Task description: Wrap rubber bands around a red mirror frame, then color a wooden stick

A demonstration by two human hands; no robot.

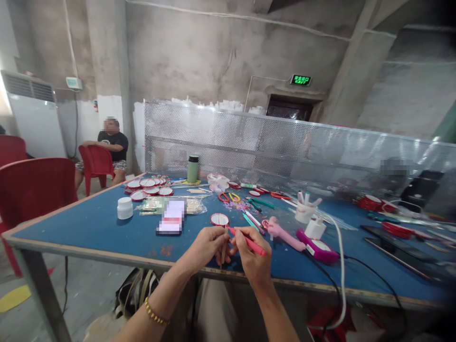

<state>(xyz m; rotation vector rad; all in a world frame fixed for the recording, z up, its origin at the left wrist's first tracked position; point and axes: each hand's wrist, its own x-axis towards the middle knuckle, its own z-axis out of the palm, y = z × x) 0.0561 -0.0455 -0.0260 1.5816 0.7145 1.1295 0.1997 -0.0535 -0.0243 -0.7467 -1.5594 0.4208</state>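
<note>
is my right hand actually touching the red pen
Touching. The head view shows the right hand closed round the red pen, fingers pinching its shaft, while the left hand holds a thin stick.

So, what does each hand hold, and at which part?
The left hand pinches a thin wooden stick near its upper end. The right hand grips a red pen close to its front tip, as for writing.

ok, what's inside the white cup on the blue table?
A few white stick-like pieces stand up out of the white cup. Its wall hides their lower ends and anything else inside.
</note>
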